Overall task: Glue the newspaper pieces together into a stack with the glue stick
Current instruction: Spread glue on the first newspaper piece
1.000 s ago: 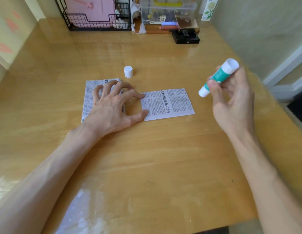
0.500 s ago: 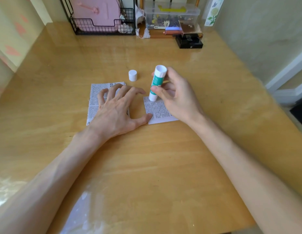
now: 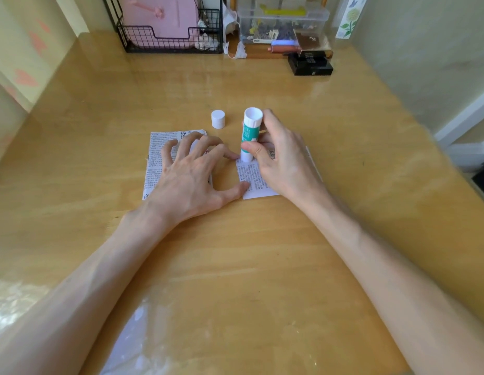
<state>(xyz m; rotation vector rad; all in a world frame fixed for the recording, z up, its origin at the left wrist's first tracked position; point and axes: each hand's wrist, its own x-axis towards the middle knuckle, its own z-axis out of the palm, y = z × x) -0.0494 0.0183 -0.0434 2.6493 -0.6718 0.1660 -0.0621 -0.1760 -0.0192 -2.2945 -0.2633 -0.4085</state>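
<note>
Two newspaper pieces lie side by side on the wooden table (image 3: 235,266). My left hand (image 3: 189,180) spreads over the left newspaper piece (image 3: 155,161), its index fingertip and thumb touching the left edge of the right newspaper piece (image 3: 251,182). My right hand (image 3: 281,163) grips a green-and-white glue stick (image 3: 250,133) upright, its lower tip pressed on the top left corner of the right piece. Much of that piece is hidden under my right hand. The glue stick's white cap (image 3: 218,119) stands on the table just behind the papers.
At the table's back edge stand a black wire basket (image 3: 167,41) with a pink item, a clear plastic box (image 3: 282,25) of small things and a black box (image 3: 309,64). A wall runs along the right side.
My right hand has brought the glue stick from the air at the right down onto the right newspaper piece's top left corner. My left hand stays spread on the papers.
</note>
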